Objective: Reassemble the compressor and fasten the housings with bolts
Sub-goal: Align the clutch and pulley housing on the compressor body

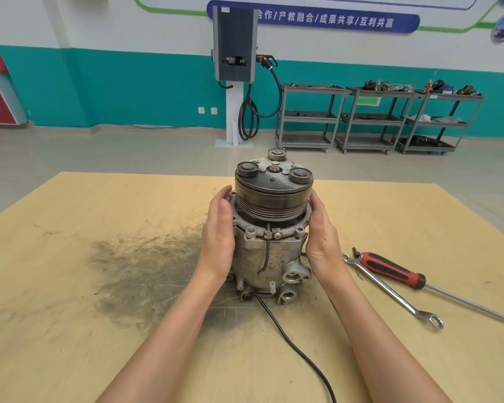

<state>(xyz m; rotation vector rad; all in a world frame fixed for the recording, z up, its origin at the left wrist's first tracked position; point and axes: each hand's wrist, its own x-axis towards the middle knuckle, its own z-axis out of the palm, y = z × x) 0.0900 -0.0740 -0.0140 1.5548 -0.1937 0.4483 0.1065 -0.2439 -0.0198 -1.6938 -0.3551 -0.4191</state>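
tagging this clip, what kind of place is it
Probably an automotive training workshop: a compressor stands on a stained wooden table, a wall charging unit hangs behind, and metal carts hold parts.

The left hand (217,237) and right hand (323,242) flank the upright compressor (269,228) (pulley end up).
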